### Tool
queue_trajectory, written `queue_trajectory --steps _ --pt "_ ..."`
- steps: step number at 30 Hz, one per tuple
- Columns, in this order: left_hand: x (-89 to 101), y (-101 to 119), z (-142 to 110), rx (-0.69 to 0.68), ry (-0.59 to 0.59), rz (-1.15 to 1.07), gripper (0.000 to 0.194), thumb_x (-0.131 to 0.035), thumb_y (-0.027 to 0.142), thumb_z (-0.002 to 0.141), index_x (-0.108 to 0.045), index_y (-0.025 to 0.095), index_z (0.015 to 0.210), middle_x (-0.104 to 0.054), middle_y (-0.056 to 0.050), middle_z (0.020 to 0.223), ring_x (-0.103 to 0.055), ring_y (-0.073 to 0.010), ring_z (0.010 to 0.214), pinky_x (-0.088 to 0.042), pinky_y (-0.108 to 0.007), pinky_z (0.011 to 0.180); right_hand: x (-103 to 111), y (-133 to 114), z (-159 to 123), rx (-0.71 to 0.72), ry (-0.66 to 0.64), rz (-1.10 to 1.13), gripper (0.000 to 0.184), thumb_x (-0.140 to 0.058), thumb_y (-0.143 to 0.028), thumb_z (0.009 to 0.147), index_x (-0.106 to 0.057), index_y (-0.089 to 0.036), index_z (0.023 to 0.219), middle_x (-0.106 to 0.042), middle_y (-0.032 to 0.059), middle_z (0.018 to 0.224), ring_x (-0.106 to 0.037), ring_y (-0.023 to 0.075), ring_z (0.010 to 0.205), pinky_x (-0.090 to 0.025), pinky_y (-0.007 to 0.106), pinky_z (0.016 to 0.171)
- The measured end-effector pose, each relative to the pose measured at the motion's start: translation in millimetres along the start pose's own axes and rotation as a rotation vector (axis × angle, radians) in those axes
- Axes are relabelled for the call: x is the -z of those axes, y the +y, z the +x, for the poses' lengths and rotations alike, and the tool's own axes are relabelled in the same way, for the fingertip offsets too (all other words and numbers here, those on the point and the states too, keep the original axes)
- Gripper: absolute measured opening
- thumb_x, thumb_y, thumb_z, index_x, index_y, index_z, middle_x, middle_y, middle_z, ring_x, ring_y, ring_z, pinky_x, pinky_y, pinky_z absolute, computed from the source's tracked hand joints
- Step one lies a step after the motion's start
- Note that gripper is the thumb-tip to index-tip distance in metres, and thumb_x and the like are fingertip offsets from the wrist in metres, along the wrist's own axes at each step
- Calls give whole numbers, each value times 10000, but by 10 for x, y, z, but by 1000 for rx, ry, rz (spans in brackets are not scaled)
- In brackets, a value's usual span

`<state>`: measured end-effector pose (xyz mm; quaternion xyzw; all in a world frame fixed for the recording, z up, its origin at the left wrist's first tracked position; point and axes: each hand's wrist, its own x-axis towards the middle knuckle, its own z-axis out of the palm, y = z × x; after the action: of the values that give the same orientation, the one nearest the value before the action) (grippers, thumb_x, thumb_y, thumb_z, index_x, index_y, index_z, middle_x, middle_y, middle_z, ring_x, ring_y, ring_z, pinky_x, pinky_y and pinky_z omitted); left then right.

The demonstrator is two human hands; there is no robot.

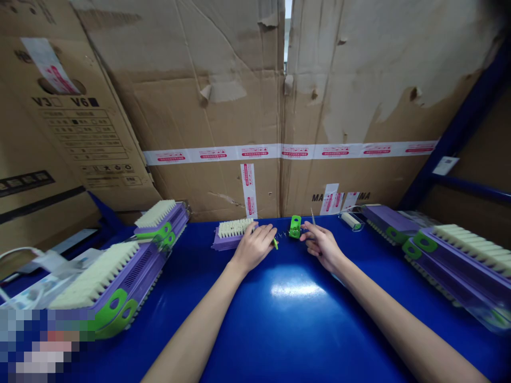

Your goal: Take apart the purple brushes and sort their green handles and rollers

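Note:
My left hand (255,246) is closed over the right end of a purple block with cream bristle-like rows (235,229), which lies at the back of the blue table. A small green piece (275,243) pokes out by its fingertips. Between my hands stands a green tab with a hole (295,227); dark coiled strands (283,234) lie beside it. My right hand (322,246) is just right of the tab, fingers bent, with a thin pointed metal tool (313,215) rising from its pinch. Whether the right fingertips touch the tab is unclear.
Similar purple blocks with green tabs (115,276) are stacked at the left, and more purple blocks (459,260) at the right. A small cream piece in clear plastic (351,221) lies at the back right. Cardboard sheets (215,117) wall off the blue table's (295,330) rear.

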<state>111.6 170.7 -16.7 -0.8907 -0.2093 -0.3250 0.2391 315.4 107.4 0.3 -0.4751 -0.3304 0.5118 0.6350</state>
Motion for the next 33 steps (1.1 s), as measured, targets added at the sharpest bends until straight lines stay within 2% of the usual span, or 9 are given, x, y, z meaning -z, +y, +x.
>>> queue_trajectory --steps 6,11,16,19,22,25,29,31,33 --pt "-14 -15 -15 -24 16 -15 289 -420 125 910 -563 171 1157 -633 -99 1190 -590 -194 1101 -398 -416 989 -18 18 -20 -98 -37 61 370 -754 -384 645 -574 -137 854 -647 37 609 -225 -6 330 -167 133 298" --pt "-19 18 -6 -4 60 -99 263 -442 150 916 -547 153 1158 -638 -107 1180 -595 -194 1095 -423 -413 973 -1 22 -7 -132 -43 111 345 -745 -378 672 -592 -141 870 -645 36 608 -225 -5 331 -172 123 287" --pt "-83 117 8 254 195 -291 287 -548 280 882 -546 147 1136 -694 -89 1012 -654 -194 910 -512 -360 839 -22 -12 -21 -124 -24 149 384 -722 -404 701 -586 -147 952 -632 19 592 -211 -6 324 -165 117 282" --pt "-124 150 5 397 246 -347 274 -587 336 853 -575 159 1062 -698 -73 945 -655 -199 874 -533 -344 790 -61 -5 -42 -117 -44 130 425 -718 -432 702 -571 -146 980 -625 11 580 -211 -7 319 -164 115 283" --pt "-131 153 -2 440 272 -346 267 -598 351 842 -581 163 1030 -697 -72 927 -659 -198 860 -536 -337 779 -122 40 -71 -103 -69 75 454 -720 -452 695 -556 -146 988 -620 6 574 -211 -7 311 -163 121 282" --pt "-101 157 3 289 235 -307 256 -581 309 857 -569 146 1055 -697 -89 942 -663 -205 850 -530 -350 779 -184 103 -102 -88 -96 22 500 -724 -455 691 -536 -153 1043 -623 3 593 -217 -7 315 -161 124 286" --pt "-68 194 21 81 108 -325 204 -534 186 874 -562 138 1070 -673 -111 1073 -645 -221 966 -505 -374 845 -227 164 -125 -51 -90 2 507 -754 -440 656 -555 -159 1028 -613 -12 632 -229 -14 330 -166 127 294" --pt "-76 213 20 117 57 -380 229 -552 188 862 -559 147 1088 -670 -105 1088 -638 -222 990 -497 -377 866 -233 177 -124 -27 -65 -3 464 -775 -427 628 -575 -151 943 -598 -22 642 -238 -19 334 -176 133 293" --pt "-94 224 13 239 11 -470 288 -600 231 837 -555 165 1113 -674 -91 1077 -640 -216 980 -502 -366 864 -234 180 -116 -13 -38 -8 452 -793 -408 600 -577 -148 900 -597 -23 652 -248 -19 334 -190 142 291"
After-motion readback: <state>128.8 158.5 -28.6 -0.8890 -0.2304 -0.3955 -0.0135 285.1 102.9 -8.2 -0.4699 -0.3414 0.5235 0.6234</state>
